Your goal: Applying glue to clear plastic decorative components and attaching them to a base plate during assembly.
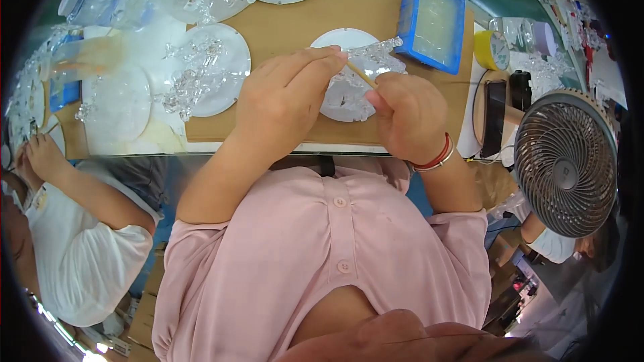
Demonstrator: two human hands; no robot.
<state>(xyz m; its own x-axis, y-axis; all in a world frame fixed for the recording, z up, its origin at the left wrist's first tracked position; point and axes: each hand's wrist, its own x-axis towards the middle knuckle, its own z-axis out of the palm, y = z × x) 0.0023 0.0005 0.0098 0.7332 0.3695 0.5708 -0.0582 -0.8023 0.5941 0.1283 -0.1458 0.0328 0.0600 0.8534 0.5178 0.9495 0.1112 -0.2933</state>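
My left hand [285, 97] is closed, its fingertips pinching the near end of a clear plastic piece [379, 49] that sticks out to the right with a knobbed tip. Between both hands runs a thin wooden stick [361, 75]. My right hand [410, 114] grips its lower end between thumb and fingers, while the upper end meets my left fingertips. Whether the stick touches the clear piece is hidden by my left fingers. Below the hands lies a round white plate [335, 39] with more clear pieces [352, 100] on it.
Left stand more white plates [235, 50] heaped with clear pieces [198, 80]. A blue tray [457, 60] is at the back right, near a yellow tape roll [493, 50], a dark phone [494, 117] and a fan [567, 164]. A co-worker's hands [43, 157] work at far left.
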